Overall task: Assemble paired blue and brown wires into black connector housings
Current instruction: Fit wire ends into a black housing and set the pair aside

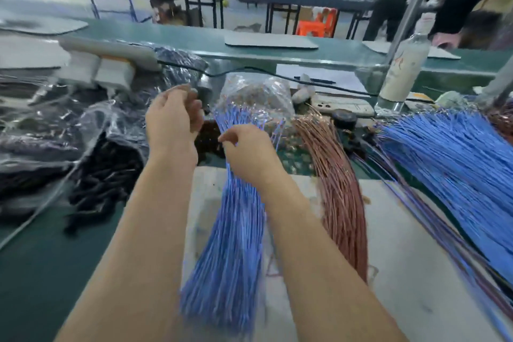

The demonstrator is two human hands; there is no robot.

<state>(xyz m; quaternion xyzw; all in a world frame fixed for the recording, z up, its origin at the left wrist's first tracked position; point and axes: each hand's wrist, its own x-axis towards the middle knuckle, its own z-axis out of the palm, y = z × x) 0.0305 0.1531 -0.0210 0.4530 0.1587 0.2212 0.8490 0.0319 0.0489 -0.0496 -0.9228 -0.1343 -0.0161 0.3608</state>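
Observation:
A bundle of blue wires lies lengthwise on a white mat in front of me. To its right curves a bundle of brown wires. My right hand hovers over the far end of the blue bundle with fingers curled, pinching at wire tips. My left hand is raised just left of it, fingers curled; what it holds is hidden and blurred. Black connector housings spill from a clear plastic bag on the left.
A large fan of blue wires lies at the right. A clear bag of small parts, a phone and a white bottle stand behind the wires. People stand at far right beyond the green bench.

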